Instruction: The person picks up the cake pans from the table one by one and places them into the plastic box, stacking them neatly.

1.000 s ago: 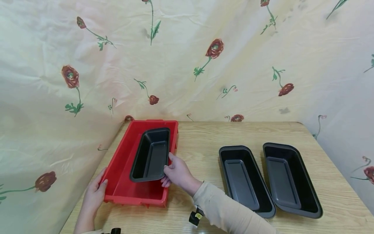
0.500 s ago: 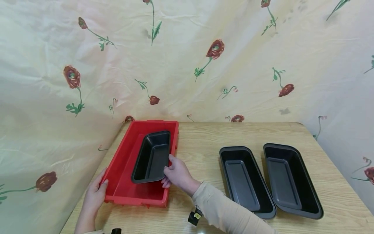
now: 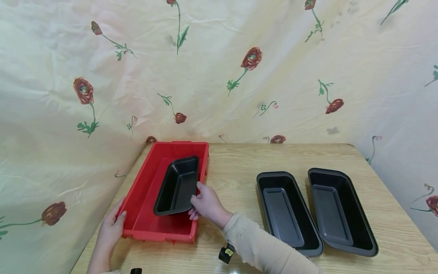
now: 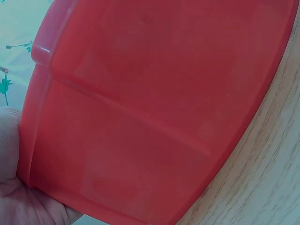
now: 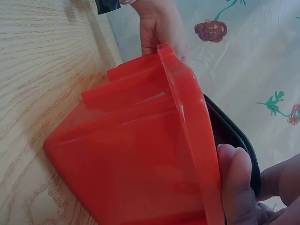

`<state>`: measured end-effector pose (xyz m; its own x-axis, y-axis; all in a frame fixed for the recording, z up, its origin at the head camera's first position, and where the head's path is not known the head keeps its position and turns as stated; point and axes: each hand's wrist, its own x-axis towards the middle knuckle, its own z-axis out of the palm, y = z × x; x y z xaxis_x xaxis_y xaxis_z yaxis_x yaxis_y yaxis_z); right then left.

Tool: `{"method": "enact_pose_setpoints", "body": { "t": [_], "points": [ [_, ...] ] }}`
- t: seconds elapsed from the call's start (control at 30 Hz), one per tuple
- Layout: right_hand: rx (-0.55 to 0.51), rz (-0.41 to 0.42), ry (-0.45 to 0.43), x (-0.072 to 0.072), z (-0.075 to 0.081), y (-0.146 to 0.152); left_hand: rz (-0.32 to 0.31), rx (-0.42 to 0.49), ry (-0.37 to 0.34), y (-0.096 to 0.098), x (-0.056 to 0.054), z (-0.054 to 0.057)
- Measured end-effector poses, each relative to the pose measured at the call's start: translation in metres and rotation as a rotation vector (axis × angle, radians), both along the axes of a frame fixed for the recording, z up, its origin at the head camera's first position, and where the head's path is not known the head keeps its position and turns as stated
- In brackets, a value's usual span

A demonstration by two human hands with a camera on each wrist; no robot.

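A black loaf pan [image 3: 178, 186] is tilted inside the red plastic tray [image 3: 140, 220], nearer its right side. My right hand [image 3: 208, 203] pinches the pan's near right rim, thumb on top and fingers beneath, as the right wrist view also shows with the dark rim [image 5: 251, 154] between thumb and fingers. At the tray's near left corner, my left hand [image 3: 111, 224] grips the wall, its thumb over the edge. In the left wrist view part of that hand [image 4: 28, 206] lies against the red tray's outer side [image 4: 140, 117].
Two more black loaf pans stand on the right of the wooden table [image 3: 236, 160]: one nearer the middle [image 3: 284, 217], the other [image 3: 332, 217] beside it, touching near their front ends. A flowered sheet [image 3: 212, 68] hangs behind and along the left side.
The loaf pan's far end has sunk a little deeper into the tray, and its rim tilts more. The right hand has moved very slightly; the left hand keeps its grip.
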<state>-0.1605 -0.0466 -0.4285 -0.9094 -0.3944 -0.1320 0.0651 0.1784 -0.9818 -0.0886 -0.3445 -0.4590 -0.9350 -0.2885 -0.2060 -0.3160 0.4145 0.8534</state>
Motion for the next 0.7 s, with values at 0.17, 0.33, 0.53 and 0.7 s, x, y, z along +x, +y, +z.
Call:
{"method": "enact_pose_setpoints", "body": {
  "t": [0.17,0.33,0.53,0.7],
  "points": [
    [-0.004,0.011,0.009,-0.0009,-0.0001,-0.0008,0.0,0.012,0.004,0.0009,0.0004,0.0006],
    [0.01,0.022,0.02,-0.0015,0.0009,-0.0007,-0.003,0.009,0.007,0.0013,0.0013,0.0013],
    [0.042,0.045,0.013,-0.0016,0.0016,-0.0009,-0.004,0.012,0.011,0.0008,0.0023,0.0019],
    [0.075,0.064,0.016,-0.0016,0.0037,-0.0022,0.001,0.013,0.008,0.001,0.0019,0.002]
  ]
}}
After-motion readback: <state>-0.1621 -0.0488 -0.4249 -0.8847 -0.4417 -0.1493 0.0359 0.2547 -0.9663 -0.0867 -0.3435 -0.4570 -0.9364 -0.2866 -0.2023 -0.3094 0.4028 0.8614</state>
